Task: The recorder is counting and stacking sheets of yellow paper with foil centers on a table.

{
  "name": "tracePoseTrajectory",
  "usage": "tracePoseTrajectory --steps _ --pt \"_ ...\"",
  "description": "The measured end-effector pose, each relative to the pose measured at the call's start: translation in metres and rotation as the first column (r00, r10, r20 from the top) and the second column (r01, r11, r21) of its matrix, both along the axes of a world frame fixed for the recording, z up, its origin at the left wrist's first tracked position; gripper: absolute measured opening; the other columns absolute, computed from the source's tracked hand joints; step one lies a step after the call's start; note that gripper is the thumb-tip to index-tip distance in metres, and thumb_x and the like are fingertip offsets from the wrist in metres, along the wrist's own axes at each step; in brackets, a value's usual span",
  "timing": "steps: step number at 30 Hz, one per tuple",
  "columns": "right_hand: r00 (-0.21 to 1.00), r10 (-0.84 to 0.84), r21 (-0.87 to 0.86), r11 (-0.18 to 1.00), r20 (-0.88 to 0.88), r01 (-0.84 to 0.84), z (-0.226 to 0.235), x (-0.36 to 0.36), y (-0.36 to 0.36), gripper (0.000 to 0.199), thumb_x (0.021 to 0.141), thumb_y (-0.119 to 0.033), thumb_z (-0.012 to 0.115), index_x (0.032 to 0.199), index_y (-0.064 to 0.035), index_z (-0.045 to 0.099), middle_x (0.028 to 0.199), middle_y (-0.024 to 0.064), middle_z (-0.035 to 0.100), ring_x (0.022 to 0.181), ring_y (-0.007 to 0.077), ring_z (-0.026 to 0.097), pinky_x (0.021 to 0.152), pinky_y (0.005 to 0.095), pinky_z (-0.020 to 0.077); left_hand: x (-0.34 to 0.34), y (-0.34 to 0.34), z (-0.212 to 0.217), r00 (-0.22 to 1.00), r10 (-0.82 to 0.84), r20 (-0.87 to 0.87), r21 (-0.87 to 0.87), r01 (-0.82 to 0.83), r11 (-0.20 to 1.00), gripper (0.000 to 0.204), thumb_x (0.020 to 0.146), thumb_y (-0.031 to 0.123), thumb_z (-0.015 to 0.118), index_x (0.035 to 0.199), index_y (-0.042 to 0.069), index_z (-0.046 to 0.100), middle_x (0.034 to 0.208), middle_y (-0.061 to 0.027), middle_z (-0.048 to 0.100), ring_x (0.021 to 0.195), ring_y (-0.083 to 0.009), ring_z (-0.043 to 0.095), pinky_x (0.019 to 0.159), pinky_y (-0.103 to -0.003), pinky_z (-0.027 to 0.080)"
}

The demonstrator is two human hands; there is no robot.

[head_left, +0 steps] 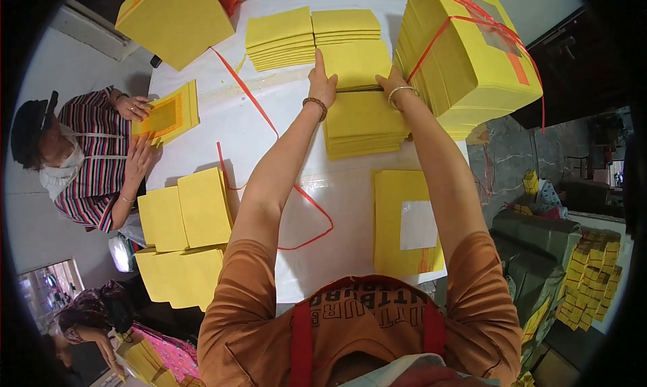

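Note:
Both arms reach to the far side of the table. My left hand [323, 85] grips the left edge of a stack of yellow paper [357, 65], its index finger stretched along the side. The right edge of that stack is held by my right hand [397, 89], whose fingers are partly hidden. Just nearer lies another yellow stack [366, 125], touching or very close to the held one; I cannot tell which. Beyond my left hand sit two neat yellow stacks, one on the left [280, 38] and one on the right [347, 24].
A tall yellow block tied with red ribbon [431, 63] stands right of my hands. Red ribbon [313, 205] trails over the white table [216, 117]. Yellow stacks lie near left [202, 212] and near right [389, 218]. A co-worker [87, 158] handles yellow paper at the left edge.

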State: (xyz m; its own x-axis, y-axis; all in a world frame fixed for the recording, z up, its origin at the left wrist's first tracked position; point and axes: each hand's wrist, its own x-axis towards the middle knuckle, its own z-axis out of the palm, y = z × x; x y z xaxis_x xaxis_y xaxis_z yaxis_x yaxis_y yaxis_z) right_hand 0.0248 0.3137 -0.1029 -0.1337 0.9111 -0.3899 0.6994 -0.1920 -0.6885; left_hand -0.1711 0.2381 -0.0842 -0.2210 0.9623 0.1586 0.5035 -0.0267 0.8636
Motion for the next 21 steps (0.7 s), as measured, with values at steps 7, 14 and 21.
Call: tracePoseTrajectory --steps 7,14,21 --pt "0.982 -0.041 0.350 0.931 -0.183 0.104 0.087 -0.011 -0.071 0.082 0.079 -0.030 0.061 0.139 -0.0030 0.012 0.140 0.0240 0.022 0.130 0.0348 0.024 0.104 0.0380 0.0246 -0.018 0.009 -0.011 0.973 -0.013 0.229 -0.161 0.051 0.986 0.079 0.084 0.014 0.051 0.141 0.011 -0.003 0.122 -0.0212 0.044 0.098 -0.0233 0.050 0.078 -0.034 0.044" --pt "0.922 0.371 0.556 0.745 0.112 -0.368 0.099 0.045 -0.160 0.064 0.080 -0.025 0.061 0.134 -0.0075 0.033 0.142 0.0258 0.013 0.132 0.0376 0.015 0.106 0.0418 0.0190 -0.004 -0.011 0.024 0.841 0.166 0.514 -0.300 -0.005 0.954 0.090 0.082 0.040 0.054 0.140 0.004 -0.005 0.141 -0.0269 0.018 0.128 -0.0336 0.028 0.101 -0.034 0.029" --pt "0.910 0.414 0.433 0.818 0.010 -0.377 0.092 0.069 -0.184 0.061 0.080 -0.025 0.061 0.132 -0.0057 0.036 0.140 0.0273 0.016 0.131 0.0398 0.016 0.106 0.0428 0.0185 0.002 -0.089 0.073 0.724 0.364 0.586 -0.366 -0.165 0.916 0.107 0.072 0.053 0.064 0.137 -0.005 0.002 0.136 -0.0279 0.025 0.124 -0.0333 0.033 0.097 -0.038 0.034"
